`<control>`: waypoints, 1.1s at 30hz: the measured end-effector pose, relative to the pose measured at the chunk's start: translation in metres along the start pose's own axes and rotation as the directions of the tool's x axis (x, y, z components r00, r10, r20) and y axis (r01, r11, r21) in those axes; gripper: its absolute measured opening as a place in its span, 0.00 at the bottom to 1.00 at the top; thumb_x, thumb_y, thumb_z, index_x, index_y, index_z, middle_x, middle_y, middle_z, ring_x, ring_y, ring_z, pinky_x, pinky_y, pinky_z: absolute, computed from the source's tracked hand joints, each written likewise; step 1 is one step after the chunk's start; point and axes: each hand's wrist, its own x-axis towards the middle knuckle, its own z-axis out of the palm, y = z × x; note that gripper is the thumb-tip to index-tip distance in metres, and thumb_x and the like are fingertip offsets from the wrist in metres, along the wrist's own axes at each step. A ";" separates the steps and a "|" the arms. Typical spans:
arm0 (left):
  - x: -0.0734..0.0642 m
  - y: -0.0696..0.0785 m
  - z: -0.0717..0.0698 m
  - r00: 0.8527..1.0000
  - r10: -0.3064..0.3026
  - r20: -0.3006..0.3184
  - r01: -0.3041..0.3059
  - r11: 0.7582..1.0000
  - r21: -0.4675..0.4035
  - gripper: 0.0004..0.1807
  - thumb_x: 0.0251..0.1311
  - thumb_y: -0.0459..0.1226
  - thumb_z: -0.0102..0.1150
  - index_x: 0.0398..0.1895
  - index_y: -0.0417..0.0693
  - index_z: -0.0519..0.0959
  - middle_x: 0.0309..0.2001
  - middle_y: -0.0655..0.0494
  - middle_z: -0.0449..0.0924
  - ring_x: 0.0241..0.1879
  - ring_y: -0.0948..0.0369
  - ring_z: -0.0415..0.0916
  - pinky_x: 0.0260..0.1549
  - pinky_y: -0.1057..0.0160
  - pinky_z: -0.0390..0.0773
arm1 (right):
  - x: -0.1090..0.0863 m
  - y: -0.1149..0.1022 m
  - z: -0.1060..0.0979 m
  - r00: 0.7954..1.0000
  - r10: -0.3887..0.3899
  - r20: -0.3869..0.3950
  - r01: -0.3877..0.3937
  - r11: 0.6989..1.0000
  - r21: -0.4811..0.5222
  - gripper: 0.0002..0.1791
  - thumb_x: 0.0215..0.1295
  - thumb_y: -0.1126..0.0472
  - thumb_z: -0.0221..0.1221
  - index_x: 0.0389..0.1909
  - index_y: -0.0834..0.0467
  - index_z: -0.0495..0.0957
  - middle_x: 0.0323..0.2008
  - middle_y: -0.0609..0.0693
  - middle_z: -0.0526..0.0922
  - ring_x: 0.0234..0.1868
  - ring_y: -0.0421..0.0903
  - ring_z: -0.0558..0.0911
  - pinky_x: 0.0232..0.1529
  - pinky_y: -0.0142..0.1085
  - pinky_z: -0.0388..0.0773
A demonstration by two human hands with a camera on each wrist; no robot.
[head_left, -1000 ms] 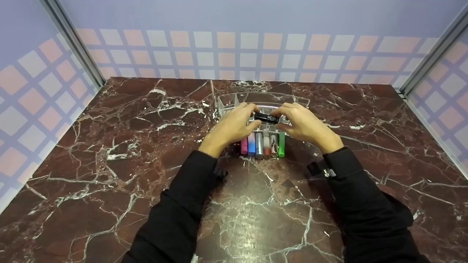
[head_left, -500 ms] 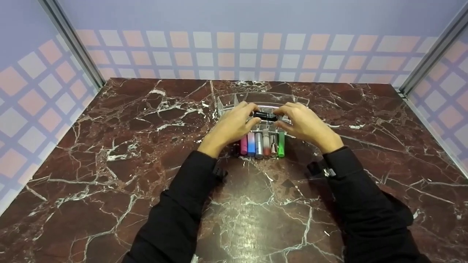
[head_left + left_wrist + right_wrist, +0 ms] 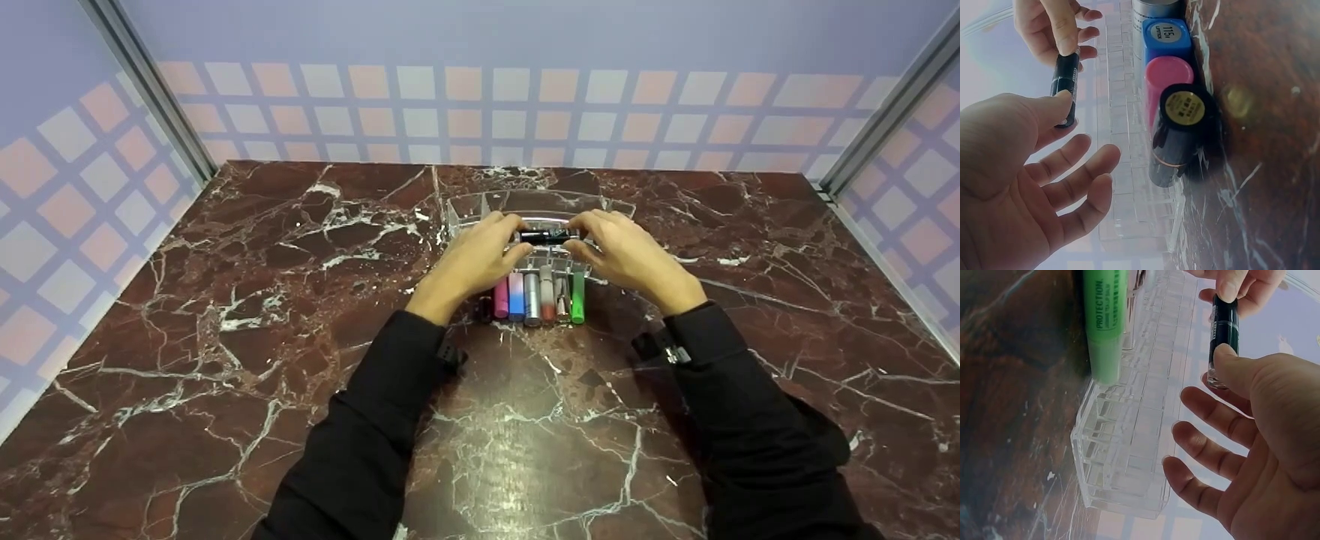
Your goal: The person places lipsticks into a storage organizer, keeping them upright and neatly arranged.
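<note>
Between both hands, a slim black lipstick tube is held level above a clear multi-compartment organizer. My left hand pinches its left end between thumb and forefinger. At the other end, my right hand pinches it with thumb and forefinger. The right wrist view shows a clear tip on the tube under the right fingers. In both wrist views the other fingers of the near hand are spread loosely, away from the tube.
Before the organizer stands a row of cosmetic tubes: a black one, a pink one, a blue one, a silver one, a green lip balm and others. Patterned panels enclose the marble table.
The black tube has turned from slightly slanted to nearly level. My right hand has shifted slightly rightward, showing more of the tube. The row of tubes stays put.
</note>
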 end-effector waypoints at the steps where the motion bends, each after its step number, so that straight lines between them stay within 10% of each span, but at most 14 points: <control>1: 0.000 0.000 0.000 1.000 -0.001 0.003 0.001 1.000 0.003 0.20 0.78 0.46 0.52 0.65 0.47 0.74 0.52 0.51 0.75 0.42 0.58 0.74 0.46 0.58 0.79 | 0.000 0.000 0.000 1.000 -0.001 -0.003 0.001 1.000 0.001 0.18 0.76 0.58 0.60 0.55 0.68 0.76 0.50 0.64 0.83 0.54 0.64 0.79 0.61 0.56 0.72; 15: -0.001 -0.001 0.002 0.999 0.010 0.033 -0.009 1.000 -0.021 0.21 0.80 0.45 0.50 0.68 0.47 0.74 0.59 0.48 0.77 0.45 0.57 0.76 0.48 0.57 0.80 | 0.002 -0.001 0.000 0.998 0.053 0.027 -0.055 0.996 0.064 0.18 0.81 0.56 0.53 0.56 0.68 0.74 0.43 0.63 0.82 0.48 0.62 0.79 0.54 0.56 0.75; 24: 0.001 0.000 0.002 0.993 0.048 0.104 -0.045 0.999 -0.027 0.19 0.80 0.46 0.48 0.60 0.44 0.77 0.45 0.53 0.78 0.37 0.59 0.74 0.40 0.59 0.78 | 0.003 -0.004 -0.002 0.993 0.116 0.034 -0.119 0.988 0.095 0.19 0.84 0.51 0.47 0.50 0.64 0.74 0.33 0.54 0.73 0.33 0.52 0.72 0.35 0.45 0.68; 33: 0.000 0.007 0.003 0.982 0.094 0.166 -0.095 0.995 -0.005 0.16 0.80 0.48 0.49 0.46 0.46 0.79 0.34 0.56 0.74 0.28 0.61 0.71 0.31 0.62 0.75 | 0.003 -0.004 -0.002 0.995 0.104 0.007 -0.104 0.987 0.120 0.19 0.84 0.51 0.45 0.48 0.63 0.75 0.31 0.52 0.72 0.33 0.52 0.72 0.36 0.45 0.68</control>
